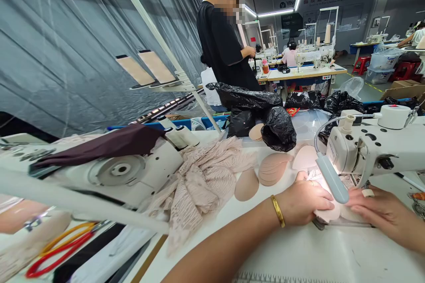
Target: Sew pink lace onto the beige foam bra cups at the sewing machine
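Long white ceiling lights run over the sewing workshop, and a person in a black shirt (222, 44) stands further back beside black plastic bags (265, 115). On the white tabletop (299, 247), the left hand (307, 201) lies palm down with the fingers bent, and it presses on a small pale pink fabric piece (327, 214) under the head of the white sewing machine (375, 146). A gold bangle (278, 211) sits on this wrist. The right hand (387, 212) comes from the right side, flat and low, and its fingertips touch the same piece; both hands are close together, holding the piece down and not clamped around it. Just to the left of the hands lie beige oval foam cups (262, 174) and a heap of pale pink lace fabric (202, 181). Red-handled scissors (63, 247) rest at the lower left.
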